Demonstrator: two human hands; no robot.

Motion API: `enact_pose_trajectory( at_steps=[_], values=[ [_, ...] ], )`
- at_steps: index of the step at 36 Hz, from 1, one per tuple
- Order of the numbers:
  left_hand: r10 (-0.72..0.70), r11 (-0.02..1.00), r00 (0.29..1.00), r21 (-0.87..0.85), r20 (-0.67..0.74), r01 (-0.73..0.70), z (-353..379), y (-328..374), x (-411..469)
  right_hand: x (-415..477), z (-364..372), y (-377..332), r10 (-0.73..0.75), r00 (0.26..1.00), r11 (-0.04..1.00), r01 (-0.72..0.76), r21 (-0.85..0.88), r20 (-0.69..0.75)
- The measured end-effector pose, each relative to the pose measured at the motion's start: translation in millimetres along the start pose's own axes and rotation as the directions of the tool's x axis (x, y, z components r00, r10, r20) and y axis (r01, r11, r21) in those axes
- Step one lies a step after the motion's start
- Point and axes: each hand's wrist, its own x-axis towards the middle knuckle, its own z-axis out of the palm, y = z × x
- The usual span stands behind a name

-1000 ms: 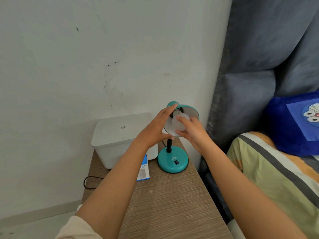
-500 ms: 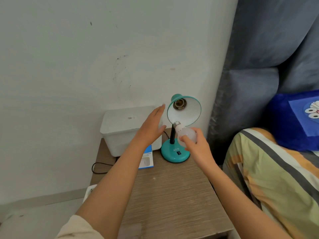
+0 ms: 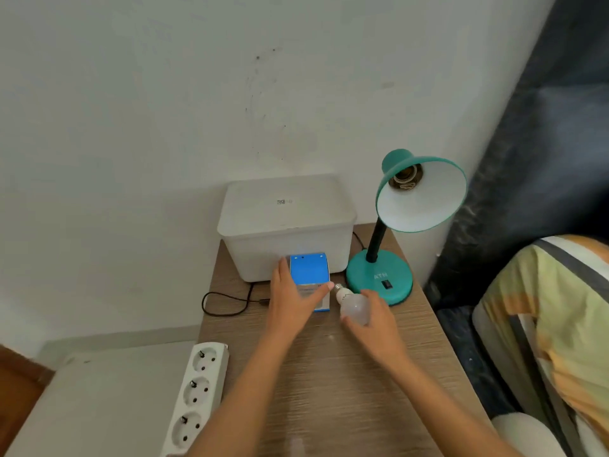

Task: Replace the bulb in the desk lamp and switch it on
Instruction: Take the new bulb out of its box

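Note:
A teal desk lamp stands at the back right of the wooden bedside table. Its shade tilts toward me and the socket inside is bare. My right hand holds a white bulb just in front of the lamp's base, screw cap pointing up-left. My left hand grips a blue bulb box lying on the table against the white bin, thumb on the box's right edge. A black rocker switch sits on the lamp base.
A white lidded plastic bin stands against the wall behind the box. A black cable loops off the table's left edge. A white power strip lies on a lower white surface at left. Striped bedding lies right.
The bulb has come out of the shade and my right hand lowered it to the table front of the base. My left hand dropped from the shade onto the blue box.

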Motion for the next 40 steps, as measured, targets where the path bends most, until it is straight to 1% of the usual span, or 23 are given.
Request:
enact_pose_trajectory(
  at_steps=[2,6,12,14,16,18,20,23,25,28,30,35,38,40],
  values=[
    [0.012,1.000,1.000,-0.024,-0.021,-0.012,4.4,-2.5,3.1,6.9,4.4,1.0,0.022,1.000,0.999,-0.021,-0.029,0.019],
    [0.044,0.997,0.997,-0.058,-0.060,-0.048,7.4,-9.8,8.7,17.4,9.1,3.8,0.019,1.000,0.998,-0.018,-0.066,0.007],
    [0.058,0.991,0.997,-0.115,-0.058,-0.064,11.8,-20.4,11.4,19.4,10.8,7.7,-0.031,0.999,0.991,0.032,-0.129,0.008],
    [0.057,0.988,0.997,-0.138,-0.058,-0.065,11.5,-21.7,11.1,17.9,5.7,4.3,-0.079,0.997,0.987,0.078,-0.138,0.000],
    [0.057,0.987,0.997,-0.149,-0.051,-0.064,10.8,-22.3,11.2,16.9,-3.3,-3.9,-0.154,0.987,0.981,0.147,-0.130,-0.041],
    [0.060,0.985,0.997,-0.158,-0.053,-0.068,9.8,-22.5,10.8,19.2,-13.4,-15.6,-0.233,0.969,0.969,0.224,-0.103,-0.084],
    [0.060,0.983,0.996,-0.168,-0.059,-0.069,9.2,-22.5,10.0,26.9,-21.9,-31.2,-0.311,0.947,0.949,0.304,-0.086,-0.081],
    [0.057,0.980,0.995,-0.187,-0.077,-0.070,9.5,-23.7,6.4,45.2,-24.1,-53.9,-0.444,0.896,0.885,0.442,-0.148,0.021],
    [0.052,0.978,0.994,-0.198,-0.094,-0.070,10.8,-25.2,4.1,56.3,-20.5,-65.5,-0.489,0.860,0.840,0.509,-0.188,0.146],
    [0.053,0.963,0.995,-0.258,-0.079,-0.072,11.4,-27.1,2.2,69.0,-15.0,-77.3,-0.464,0.811,0.772,0.568,-0.286,0.356],
    [0.062,0.954,0.997,-0.290,-0.047,-0.073,10.6,-29.6,2.6,72.9,-15.2,-84.1,-0.417,0.795,0.739,0.579,-0.346,0.441],
    [0.047,0.924,0.996,-0.383,0.081,-0.013,10.0,-34.2,2.8,77.3,-17.2,-96.4,-0.368,0.769,0.647,0.616,-0.450,0.523],
    [0.043,0.912,0.994,-0.410,0.103,0.003,11.0,-35.4,2.6,78.4,-15.8,-101.1,-0.372,0.756,0.575,0.643,-0.506,0.538],
    [0.037,0.909,0.994,-0.416,0.103,0.009,12.0,-36.2,2.9,78.1,-15.0,-100.7,-0.405,0.737,0.514,0.673,-0.532,0.541]
  ],
)
